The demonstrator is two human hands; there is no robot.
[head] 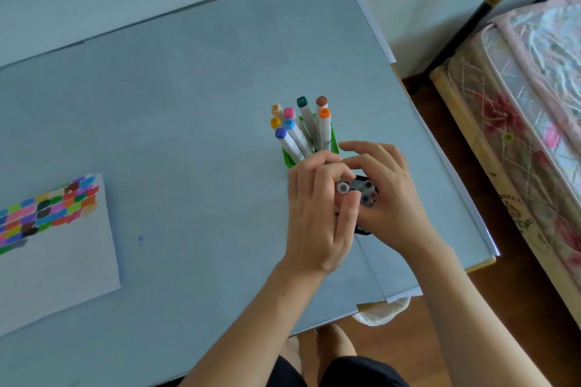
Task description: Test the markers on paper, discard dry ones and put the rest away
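At the centre right of the frame we have both hands closed around a black mesh holder point(361, 184): our left hand point(317, 217) pinches a grey-capped marker point(342, 188) at its mouth, and our right hand point(385, 195) curls round the holder's far side to steady it. To do this well, we judge we should keep the holder braced and slide the marker in straight, cap up, beside the few caps already showing inside. Just above our hands stands a green holder point(331, 135) with eight markers point(297, 132) fanned out, caps up. The test paper point(56, 248), rows of colour swatches across its top, lies at the left edge, well apart
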